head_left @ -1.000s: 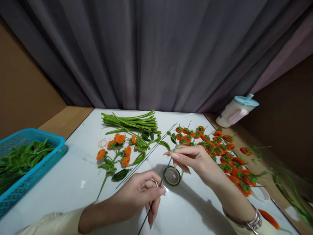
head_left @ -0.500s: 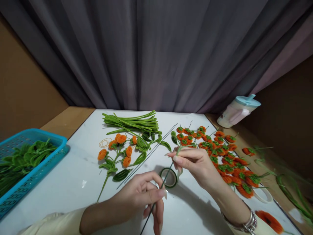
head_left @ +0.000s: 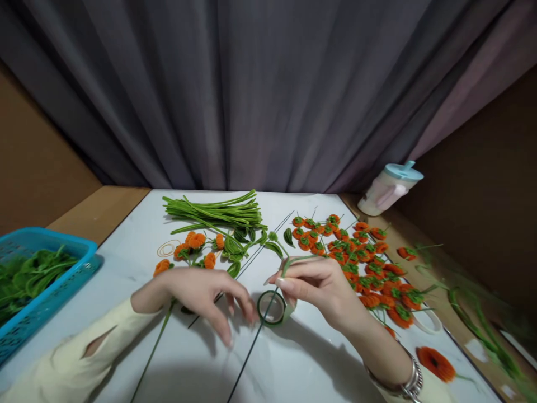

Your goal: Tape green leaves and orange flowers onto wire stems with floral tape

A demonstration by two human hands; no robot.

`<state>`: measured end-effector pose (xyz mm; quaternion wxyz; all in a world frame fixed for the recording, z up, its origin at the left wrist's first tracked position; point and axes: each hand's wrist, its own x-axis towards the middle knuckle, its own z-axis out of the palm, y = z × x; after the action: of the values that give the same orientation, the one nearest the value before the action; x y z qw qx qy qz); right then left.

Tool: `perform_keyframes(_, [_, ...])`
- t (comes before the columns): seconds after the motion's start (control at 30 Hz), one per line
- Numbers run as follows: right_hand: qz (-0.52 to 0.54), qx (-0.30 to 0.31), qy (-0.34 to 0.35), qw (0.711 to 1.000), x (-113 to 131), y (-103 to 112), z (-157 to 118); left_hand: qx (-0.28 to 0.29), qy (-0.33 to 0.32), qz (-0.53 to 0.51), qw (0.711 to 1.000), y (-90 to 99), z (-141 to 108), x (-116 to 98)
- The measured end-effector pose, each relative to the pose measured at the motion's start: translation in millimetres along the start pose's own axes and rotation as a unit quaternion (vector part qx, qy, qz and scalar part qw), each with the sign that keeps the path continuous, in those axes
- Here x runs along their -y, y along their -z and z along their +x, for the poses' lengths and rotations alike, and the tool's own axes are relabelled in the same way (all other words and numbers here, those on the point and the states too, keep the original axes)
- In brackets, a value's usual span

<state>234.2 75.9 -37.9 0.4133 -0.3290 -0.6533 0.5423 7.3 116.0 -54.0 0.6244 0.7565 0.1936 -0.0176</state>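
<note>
My right hand point(head_left: 314, 288) pinches a thin dark green stem point(head_left: 251, 348) near its top, where green tape wraps around it. The stem slants down to the bottom edge of the view. To the left, my left hand point(head_left: 212, 299) has its fingers apart with nothing in them, above the white table. A roll of green tape point(head_left: 271, 308) lies beside the stem under my right hand. Behind my left hand is a branch with orange flowers point(head_left: 195, 240), partly hidden by that hand.
Green fuzzy stems point(head_left: 213, 211) lie at the back. Many orange flowers point(head_left: 373, 268) cover the right side. A blue basket point(head_left: 86, 252) of green leaves stands at the left, and a lidded cup point(head_left: 388, 190) at the back right.
My left hand has let go of the dark stem, opened and moved left and up. My right hand still holds it. The whole view has shifted, so things on the table appear further left.
</note>
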Motion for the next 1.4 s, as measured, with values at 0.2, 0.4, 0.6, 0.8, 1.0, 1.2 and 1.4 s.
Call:
perform_keyframes(0.2, [0.020,-0.003,-0.014,1.000,5,-5,-5,-0.230,-0.005,0.361,0.904,47.0,66,-14])
perform_keyframes(0.4, [0.050,-0.008,0.005,0.999,14,-6,-11,-0.299,0.002,0.421,0.856,36.8,157,-7])
perform_keyframes(0.6, [0.081,0.002,0.021,0.996,20,-3,-16,-0.370,-0.015,0.393,0.842,14.7,190,4])
perform_keyframes(0.8, [0.086,0.002,0.005,0.996,19,1,-17,-0.390,-0.055,0.344,0.852,27.0,166,-17])
perform_keyframes(1.0, [0.017,-0.019,0.044,0.999,16,6,-15,-0.380,-0.048,0.144,0.912,20.8,73,-53])
perform_keyframes(1.2, [0.012,-0.005,0.064,0.998,6,2,-10,-0.347,0.045,0.035,0.936,-11.3,11,-46])
perform_keyframes(1.4, [0.116,0.025,0.023,0.993,-9,-9,-7,-0.302,0.020,0.087,0.949,-27.1,5,-34])
